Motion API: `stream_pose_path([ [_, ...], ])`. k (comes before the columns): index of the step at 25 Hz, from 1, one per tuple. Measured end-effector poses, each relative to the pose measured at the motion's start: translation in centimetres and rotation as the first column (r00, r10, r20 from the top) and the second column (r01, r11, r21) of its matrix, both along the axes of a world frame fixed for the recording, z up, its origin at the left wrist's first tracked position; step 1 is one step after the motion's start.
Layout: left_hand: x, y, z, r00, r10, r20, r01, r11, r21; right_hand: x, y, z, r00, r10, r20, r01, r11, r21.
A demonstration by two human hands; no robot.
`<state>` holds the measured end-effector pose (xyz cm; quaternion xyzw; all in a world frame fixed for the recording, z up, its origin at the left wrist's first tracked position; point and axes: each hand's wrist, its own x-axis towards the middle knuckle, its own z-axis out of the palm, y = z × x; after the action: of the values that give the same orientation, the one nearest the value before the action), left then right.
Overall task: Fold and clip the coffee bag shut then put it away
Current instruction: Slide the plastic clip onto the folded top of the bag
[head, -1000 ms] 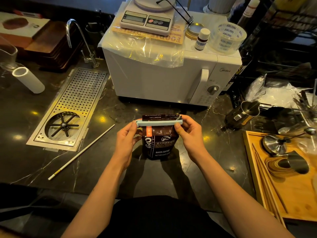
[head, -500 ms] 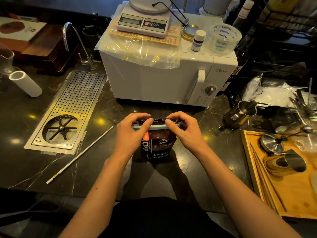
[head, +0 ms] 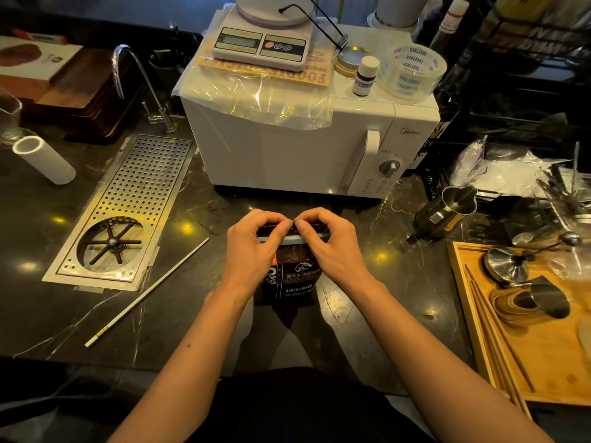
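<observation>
A dark brown coffee bag [head: 292, 278] stands upright on the black marble counter, in front of the white microwave. A pale blue clip bar [head: 289, 239] lies across its folded top. My left hand [head: 252, 247] and my right hand [head: 329, 247] both grip the clip and the bag's top from either side. Their thumbs and forefingers meet at the middle of the bar. The fingers hide most of the bag's top fold and the ends of the clip.
The white microwave [head: 287, 148] carries a scale [head: 260, 41], a small bottle and a tape roll. To the left lie a steel drip tray [head: 124, 212], a thin white stick [head: 147, 292] and a white tube [head: 43, 159]. On the right are a steel pitcher [head: 447, 212] and a wooden tray [head: 543, 353] with tools.
My hands have moved from the clip's ends in to its middle, pressing down on the bag's top. The bag now sits lower on the counter.
</observation>
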<state>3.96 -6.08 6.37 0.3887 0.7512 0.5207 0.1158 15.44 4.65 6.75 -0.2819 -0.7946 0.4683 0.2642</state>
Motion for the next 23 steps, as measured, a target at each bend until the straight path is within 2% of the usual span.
stream_pose_path([
  [4,0.1,0.1,0.0,1.0,0.004,-0.031,-0.004,1.0,0.01,-0.1,-0.1,0.1,1.0,-0.008,0.003,0.007,0.999,0.041],
  [9,0.3,0.3,0.1,0.996,-0.002,-0.094,0.001,1.0,-0.008,-0.6,-0.3,0.0,0.995,-0.093,0.043,0.089,0.992,0.087],
  [15,-1.1,-0.5,0.4,0.99,0.031,0.138,-0.021,0.997,-0.069,-0.3,0.0,0.7,0.988,-0.145,0.051,0.145,0.989,0.009],
  [18,-1.2,-0.5,0.5,0.989,0.033,0.142,-0.023,0.997,-0.073,0.1,0.5,0.6,0.978,-0.203,0.043,0.205,0.977,-0.052],
  [23,-1.0,-0.6,0.4,0.971,0.055,0.231,-0.047,0.998,-0.042,0.1,0.8,0.8,0.987,-0.15,0.064,0.155,0.984,-0.088],
])
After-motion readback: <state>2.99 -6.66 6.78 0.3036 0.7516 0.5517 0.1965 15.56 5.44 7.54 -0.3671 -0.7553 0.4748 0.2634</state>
